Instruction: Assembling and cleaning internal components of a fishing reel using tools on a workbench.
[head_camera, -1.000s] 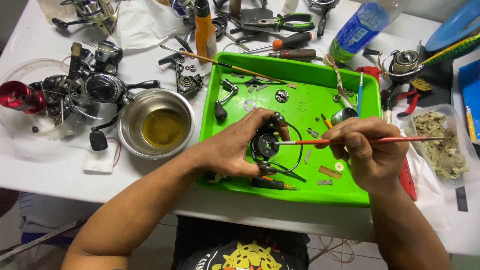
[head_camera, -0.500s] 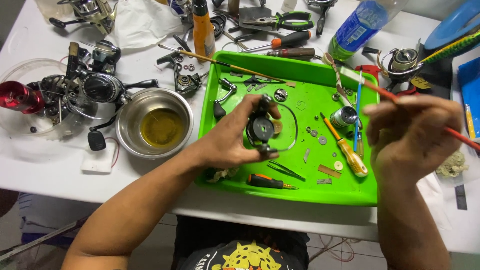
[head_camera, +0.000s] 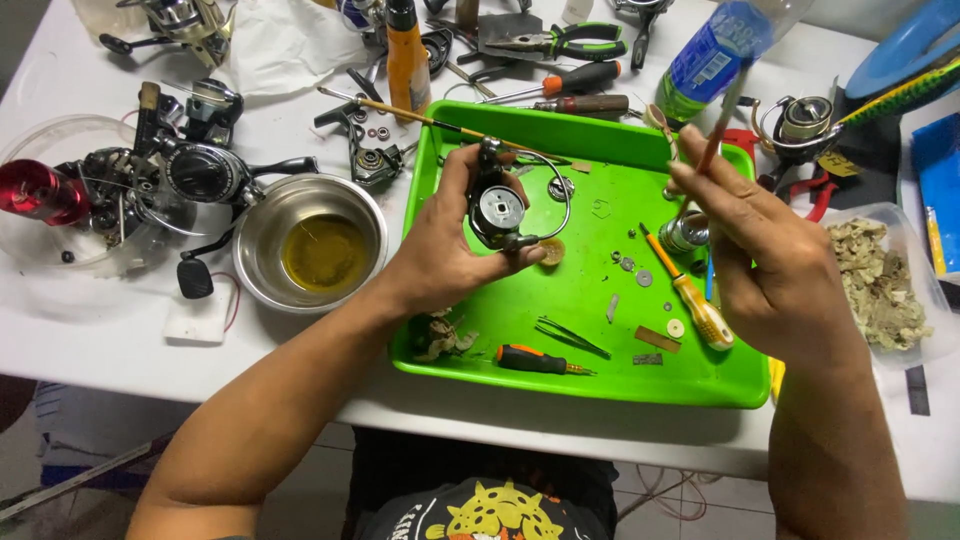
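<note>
White worktop (head_camera: 300, 90) spread wide and crowded, and in the middle of it sits the bright green tray (head_camera: 600, 360). To the tray's left, a steel bowl (head_camera: 310, 245) with yellowish liquid, and beyond that a heap of dark fishing reels (head_camera: 150, 175). Over the tray, the left hand (head_camera: 445, 250) is curled tight around a black reel body (head_camera: 497, 208), lifted above the tray's upper left part, round face turned up toward the camera, thin wire loop (head_camera: 555, 205) curving off its right side. The right hand (head_camera: 770, 265) is raised over the tray's right edge, fingers pinched closed on a thin red-handled brush (head_camera: 722, 110) that points up and away. Down on the tray floor: a yellow-handled screwdriver (head_camera: 695, 300), a smaller orange-and-black screwdriver (head_camera: 535, 360), tweezers (head_camera: 570, 335), and tiny washers (head_camera: 630, 268) scattered loose.
</note>
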